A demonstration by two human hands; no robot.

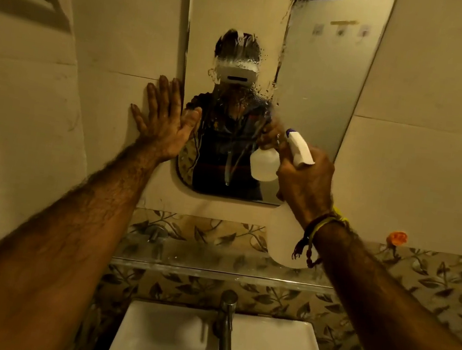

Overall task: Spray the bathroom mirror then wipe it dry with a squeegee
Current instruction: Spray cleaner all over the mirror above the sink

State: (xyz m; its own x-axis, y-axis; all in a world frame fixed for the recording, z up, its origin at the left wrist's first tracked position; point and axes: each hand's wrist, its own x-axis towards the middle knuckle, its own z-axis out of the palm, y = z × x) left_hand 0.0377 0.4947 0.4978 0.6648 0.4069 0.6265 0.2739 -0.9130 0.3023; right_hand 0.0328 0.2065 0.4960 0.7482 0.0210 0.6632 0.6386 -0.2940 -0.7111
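1. Head view looks forward and down at a bathroom wall; the mirror (311, 82), a tall glass panel with rounded corners, hangs above a narrow shelf (211, 261) and a white basin (170, 344).
2. Left hand (161, 123) is spread flat, fingers splayed, palm on the smooth pale wall tile with the thumb just at the mirror's left edge. This looks like a brace to steady the body while leaning in, and it keeps most of the hand off the glass.
3. Right hand (306, 179) is wrapped around the neck of the spray bottle (286, 239), a translucent white plastic one with a white trigger head and a small dark nozzle tip. The nozzle points at the mirror from close by, likely so the spray lands on the glass rather than the wall. I cannot tell whether the trigger is being squeezed.
4. Droplets and thin runs bead on the centre of the glass, blurring the reflection there; the right part looks dry and clear, so spraying seems only partly done.
5. No squeegee is visible anywhere.
6. A metal tap (225, 328), slim and cylindrical, stands at the basin's back edge; leaf-patterned tiles run behind it.
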